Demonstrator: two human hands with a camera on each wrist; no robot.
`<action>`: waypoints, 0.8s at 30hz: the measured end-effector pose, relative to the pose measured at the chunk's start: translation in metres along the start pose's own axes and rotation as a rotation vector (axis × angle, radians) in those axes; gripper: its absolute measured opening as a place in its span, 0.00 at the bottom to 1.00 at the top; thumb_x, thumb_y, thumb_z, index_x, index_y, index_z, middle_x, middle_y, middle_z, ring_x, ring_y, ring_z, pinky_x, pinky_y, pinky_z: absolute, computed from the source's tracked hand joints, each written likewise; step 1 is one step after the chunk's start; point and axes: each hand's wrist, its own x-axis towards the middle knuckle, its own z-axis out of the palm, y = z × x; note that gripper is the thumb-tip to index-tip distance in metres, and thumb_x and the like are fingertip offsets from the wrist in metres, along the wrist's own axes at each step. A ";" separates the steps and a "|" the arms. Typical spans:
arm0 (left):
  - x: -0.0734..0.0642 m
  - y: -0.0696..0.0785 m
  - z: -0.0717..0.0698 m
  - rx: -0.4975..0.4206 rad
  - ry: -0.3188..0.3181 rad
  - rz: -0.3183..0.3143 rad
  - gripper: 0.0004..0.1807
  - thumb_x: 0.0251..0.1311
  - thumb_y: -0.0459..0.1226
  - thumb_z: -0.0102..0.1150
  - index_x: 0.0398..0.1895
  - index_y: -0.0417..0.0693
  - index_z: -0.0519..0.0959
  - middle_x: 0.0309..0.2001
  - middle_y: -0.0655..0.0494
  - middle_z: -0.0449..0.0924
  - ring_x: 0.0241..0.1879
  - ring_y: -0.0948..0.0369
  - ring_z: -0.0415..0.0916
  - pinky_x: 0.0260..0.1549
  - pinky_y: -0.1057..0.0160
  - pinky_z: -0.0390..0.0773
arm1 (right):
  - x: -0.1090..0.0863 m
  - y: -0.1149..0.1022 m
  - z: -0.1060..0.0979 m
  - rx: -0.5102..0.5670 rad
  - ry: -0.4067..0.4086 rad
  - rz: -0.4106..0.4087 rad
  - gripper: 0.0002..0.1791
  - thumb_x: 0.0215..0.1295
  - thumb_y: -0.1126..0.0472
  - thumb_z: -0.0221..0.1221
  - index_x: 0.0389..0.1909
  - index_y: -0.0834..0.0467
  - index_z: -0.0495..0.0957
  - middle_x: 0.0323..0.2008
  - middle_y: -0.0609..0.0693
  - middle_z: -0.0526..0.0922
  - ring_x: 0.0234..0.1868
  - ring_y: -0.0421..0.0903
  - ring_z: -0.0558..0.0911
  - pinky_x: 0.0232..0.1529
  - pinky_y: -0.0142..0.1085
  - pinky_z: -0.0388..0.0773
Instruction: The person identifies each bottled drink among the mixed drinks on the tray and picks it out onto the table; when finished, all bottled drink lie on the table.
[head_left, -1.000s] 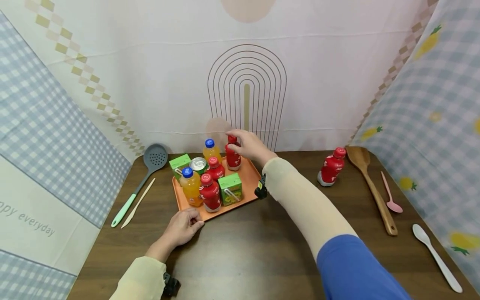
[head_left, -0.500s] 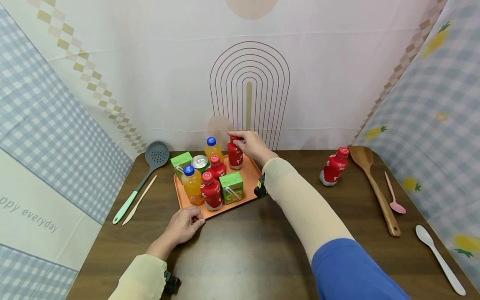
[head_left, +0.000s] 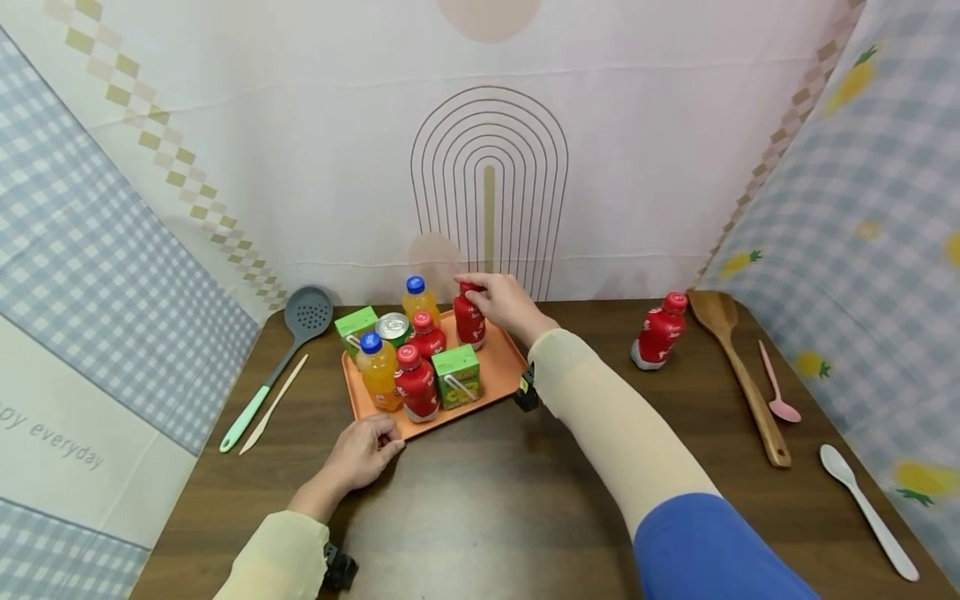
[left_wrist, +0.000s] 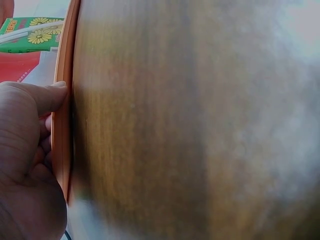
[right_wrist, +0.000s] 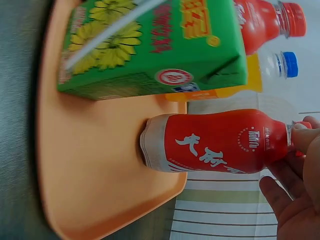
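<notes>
My right hand (head_left: 506,302) grips a red plastic bottle (right_wrist: 215,142) by its cap and neck; the bottle stands upright at the far right part of an orange tray (head_left: 501,367), its base right at the tray floor. At the tray's near left corner my left hand (head_left: 360,454) pinches the rim, thumb on the rim in the left wrist view. Also on the tray are two green drink cartons (head_left: 459,382), two orange juice bottles (head_left: 377,379) with blue caps, a can (head_left: 393,327) and two more red bottles (head_left: 417,387).
Another red bottle (head_left: 660,333) stands to the right, near a wooden spatula (head_left: 738,367), a pink spoon (head_left: 776,387) and a white spoon (head_left: 866,508). A grey skimmer (head_left: 288,350) and a wooden knife (head_left: 276,404) lie left of the tray. A patterned cloth (head_left: 337,167) hangs behind.
My right hand has shifted the gripped red bottle slightly right and nearer, away from the rear juice bottle. My left hand stays at the tray corner. The head view sways a little.
</notes>
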 end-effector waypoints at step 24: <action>-0.002 0.000 0.002 -0.007 -0.001 -0.019 0.13 0.56 0.37 0.68 0.20 0.59 0.74 0.22 0.67 0.68 0.24 0.66 0.66 0.26 0.66 0.67 | -0.054 0.005 -0.005 -0.112 0.042 -0.068 0.21 0.71 0.54 0.54 0.64 0.40 0.72 0.58 0.46 0.78 0.52 0.41 0.78 0.50 0.39 0.76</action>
